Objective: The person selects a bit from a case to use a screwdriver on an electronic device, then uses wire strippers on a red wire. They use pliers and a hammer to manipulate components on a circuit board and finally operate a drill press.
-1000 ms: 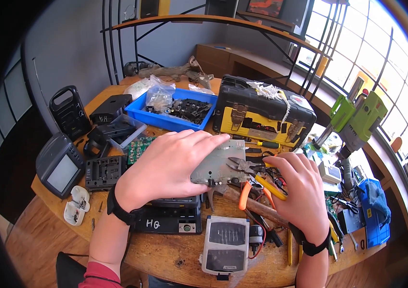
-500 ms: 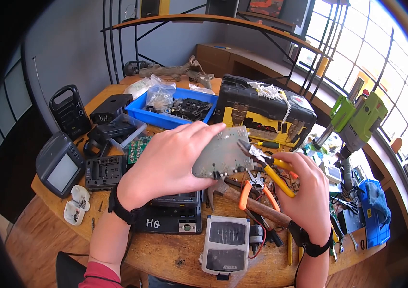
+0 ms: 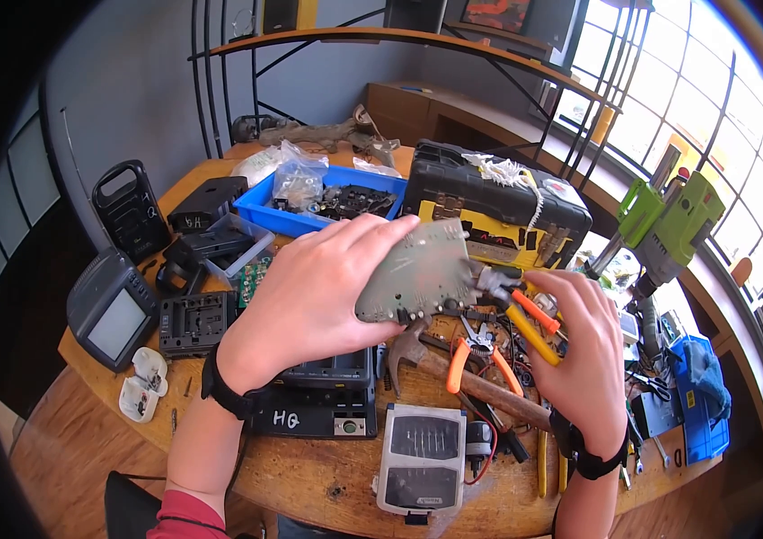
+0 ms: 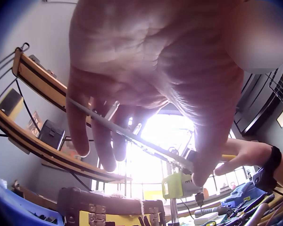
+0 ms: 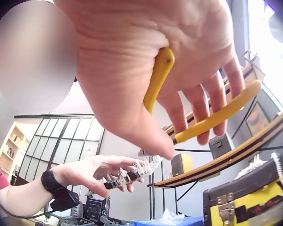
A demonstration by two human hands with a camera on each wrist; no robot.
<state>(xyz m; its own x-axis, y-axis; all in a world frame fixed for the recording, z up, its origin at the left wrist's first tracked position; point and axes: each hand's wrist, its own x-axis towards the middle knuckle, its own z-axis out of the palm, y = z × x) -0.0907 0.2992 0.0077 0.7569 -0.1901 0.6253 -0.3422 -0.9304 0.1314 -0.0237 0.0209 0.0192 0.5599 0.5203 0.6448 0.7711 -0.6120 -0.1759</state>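
Observation:
My left hand [image 3: 296, 292] grips a grey-green circuit board [image 3: 422, 269] between thumb and fingers. The board is raised above the table and tilted, with small parts along its near edge. In the left wrist view, the board [image 4: 127, 134] shows nearly edge-on. My right hand [image 3: 583, 350] holds pliers with yellow handles [image 3: 532, 334]. The blurred pliers head overlaps the board's right edge in the head view. Seen from the right wrist, the handles [image 5: 217, 117] are spread, with fingers along one of them. Component pins [image 5: 127, 176] stick out from the board there.
Below lie a hammer [image 3: 480, 382] and orange-handled pliers [image 3: 480, 359]. A grey box [image 3: 422, 458] stands at the front, a small-screen device [image 3: 114, 310] at left. Behind are a blue tray [image 3: 287, 220] and a black-yellow toolbox [image 3: 498, 202]; a green drill [image 3: 682, 220] stands right.
The board has risen slightly and tilted in my left hand. The pliers, first over the board's face, have moved right to its edge along with my right hand.

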